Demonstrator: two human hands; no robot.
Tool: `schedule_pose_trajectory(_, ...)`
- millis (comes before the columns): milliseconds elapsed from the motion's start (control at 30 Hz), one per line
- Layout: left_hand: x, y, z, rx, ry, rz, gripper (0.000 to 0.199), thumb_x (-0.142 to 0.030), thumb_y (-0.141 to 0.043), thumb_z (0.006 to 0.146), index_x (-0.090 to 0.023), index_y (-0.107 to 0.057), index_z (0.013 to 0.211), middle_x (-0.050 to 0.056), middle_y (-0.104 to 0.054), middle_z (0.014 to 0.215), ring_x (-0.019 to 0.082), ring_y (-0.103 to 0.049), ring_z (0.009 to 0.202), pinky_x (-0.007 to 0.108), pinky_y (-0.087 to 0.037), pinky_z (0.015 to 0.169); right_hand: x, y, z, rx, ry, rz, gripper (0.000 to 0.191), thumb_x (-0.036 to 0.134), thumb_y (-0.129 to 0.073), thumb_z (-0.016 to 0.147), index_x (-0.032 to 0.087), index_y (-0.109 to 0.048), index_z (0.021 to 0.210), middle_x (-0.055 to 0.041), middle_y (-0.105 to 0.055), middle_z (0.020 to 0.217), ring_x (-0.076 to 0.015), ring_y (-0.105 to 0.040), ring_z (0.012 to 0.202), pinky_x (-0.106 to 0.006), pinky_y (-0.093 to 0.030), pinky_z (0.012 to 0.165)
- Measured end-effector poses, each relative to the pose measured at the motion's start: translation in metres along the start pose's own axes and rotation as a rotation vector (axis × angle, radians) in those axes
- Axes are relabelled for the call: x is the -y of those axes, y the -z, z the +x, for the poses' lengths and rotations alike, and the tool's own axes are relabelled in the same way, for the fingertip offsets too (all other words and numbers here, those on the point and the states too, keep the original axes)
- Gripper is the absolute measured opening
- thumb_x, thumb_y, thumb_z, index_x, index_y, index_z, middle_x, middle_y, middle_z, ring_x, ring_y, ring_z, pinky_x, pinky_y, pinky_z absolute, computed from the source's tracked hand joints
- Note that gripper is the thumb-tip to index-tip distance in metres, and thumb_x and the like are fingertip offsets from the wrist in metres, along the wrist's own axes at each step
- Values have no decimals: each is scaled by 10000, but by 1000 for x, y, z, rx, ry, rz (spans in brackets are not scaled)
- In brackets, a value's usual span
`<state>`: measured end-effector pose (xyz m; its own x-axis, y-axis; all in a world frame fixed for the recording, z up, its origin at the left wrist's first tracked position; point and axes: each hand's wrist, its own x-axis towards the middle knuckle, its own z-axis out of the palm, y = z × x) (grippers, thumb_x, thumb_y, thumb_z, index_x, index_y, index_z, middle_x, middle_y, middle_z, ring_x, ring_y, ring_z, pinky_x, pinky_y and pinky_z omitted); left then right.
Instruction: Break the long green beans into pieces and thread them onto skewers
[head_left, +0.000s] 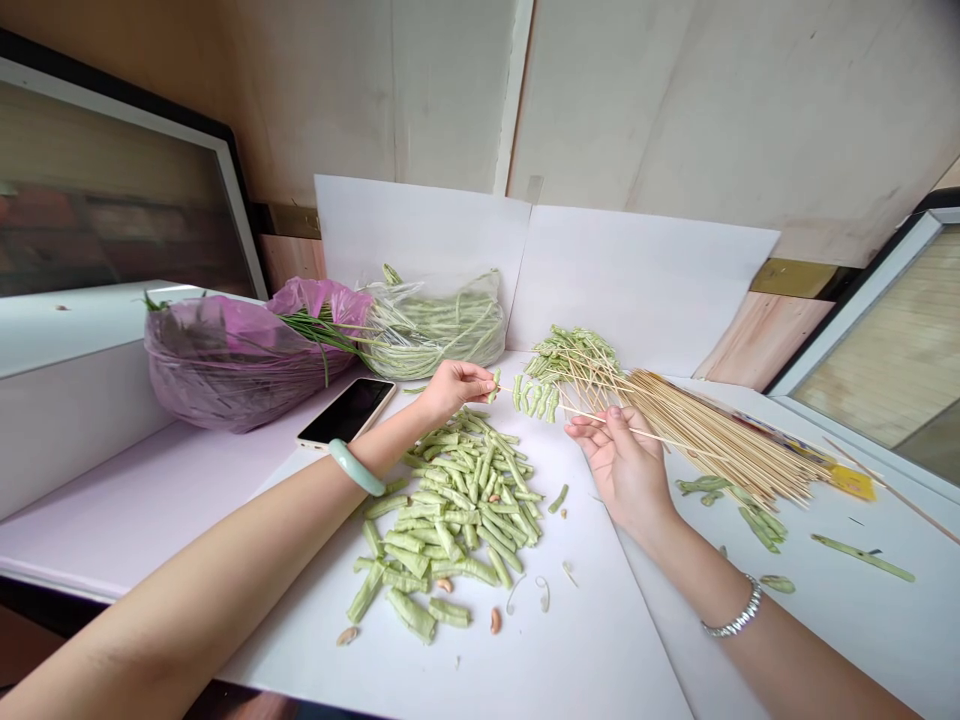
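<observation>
My right hand (619, 455) pinches a thin wooden skewer (660, 437) that points left, with several short green bean pieces (535, 397) threaded across it. Between the fingertips of my left hand (457, 388) is one more bean piece (494, 386), at the skewer's tip. Below the hands lies a heap of cut green beans (457, 500) on the white table. Behind the skewer sits a pile of filled bean skewers (574, 352). To the right of it spreads a bundle of bare skewers (720, 435).
A purple plastic bag (232, 360) of greens and a clear bag (435, 325) of long beans stand at the back left. A phone (347, 412) lies beside my left forearm. Bean scraps (761, 525) lie at the right. White boards (637, 285) stand along the back.
</observation>
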<state>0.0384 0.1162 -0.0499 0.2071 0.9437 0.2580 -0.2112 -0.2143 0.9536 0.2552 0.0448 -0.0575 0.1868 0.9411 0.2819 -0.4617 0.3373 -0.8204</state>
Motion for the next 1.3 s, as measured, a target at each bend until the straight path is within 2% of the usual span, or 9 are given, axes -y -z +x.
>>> schedule_pose_trajectory(367,11,-3,0,-1,2,-119,284,-291,-838,495,-111,-693,660,32,-643,626,110,-564,579,264,-448,613,-4,2,1,-29,-46,52,365,377,-829,575,204,-519,656,-19,-703,620,-147,-673,619,-317,-551,732)
schedule_pose_trajectory(633,4,-22,-8,-102,28,-292,260,-331,-783,602,-117,-686,714,42,-647,720,84,-550,639,229,-424,646,-10,3,5,-125,-162,158,174,253,-694,762,193,-543,698,-23,-684,665,-132,-685,702,-278,-570,786)
schedule_pose_trajectory(733,4,-28,-9,-122,49,-351,220,-272,-787,593,-123,-674,708,32,-638,724,86,-554,659,230,-429,670,-11,4,6,-155,-196,177,168,239,-669,790,192,-542,691,-25,-671,681,-130,-684,715,-272,-570,811)
schedule_pose_trajectory(967,4,-35,-12,-105,99,-415,170,-186,-786,570,-133,-659,669,4,-608,673,67,-522,610,218,-418,638,-17,6,4,-138,-242,184,179,251,-701,771,189,-557,685,-19,-649,700,-144,-682,736,-295,-571,839)
schedule_pose_trajectory(1167,5,-41,-14,-89,99,-408,187,-207,-805,548,-135,-653,631,-12,-580,635,52,-474,561,208,-399,585,-17,4,3,-134,-251,189,176,264,-682,786,193,-564,677,-22,-648,704,-146,-679,753,-294,-568,844)
schedule_pose_trajectory(1300,8,-40,-13,-94,91,-397,204,-238,-808,553,-139,-662,655,-8,-593,677,48,-481,578,200,-401,581,-14,1,0,-123,-240,184,183,254,-698,764,206,-549,671,-14,-656,698,-147,-676,761,-308,-563,850)
